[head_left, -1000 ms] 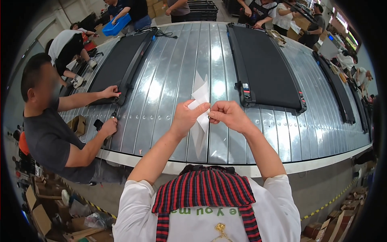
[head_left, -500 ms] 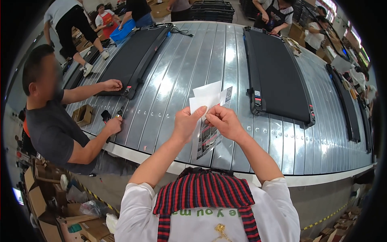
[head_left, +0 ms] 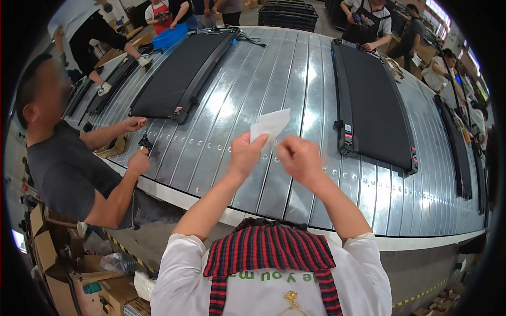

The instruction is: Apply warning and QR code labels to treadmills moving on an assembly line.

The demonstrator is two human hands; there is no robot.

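Note:
My left hand point(head_left: 245, 156) is closed on white paper sheets point(head_left: 272, 123), with the thumb across their near end. The sheets overlap and point away from me above the metal table. Just to their right, my right hand point(head_left: 299, 158) is curled with its fingers folded in. It is slightly blurred, and whatever lies between its fingers, if anything, is hidden. Both hands are over the table's near half, between two flat black treadmills: the left treadmill point(head_left: 182, 73) and the right treadmill point(head_left: 371, 100).
The ribbed metal table point(head_left: 253, 79) spreads wide before me. A co-worker point(head_left: 63, 152) at my left holds a dark power tool point(head_left: 145, 142). Further off are a blue bin point(head_left: 169, 37), a black cable point(head_left: 252, 39) and several people. Cardboard boxes point(head_left: 113, 295) fill the lower left.
My right hand has come away from the papers, moving slightly right. The printed sheet that hung beneath my hands no longer shows. The co-worker's hands and tool have shifted left.

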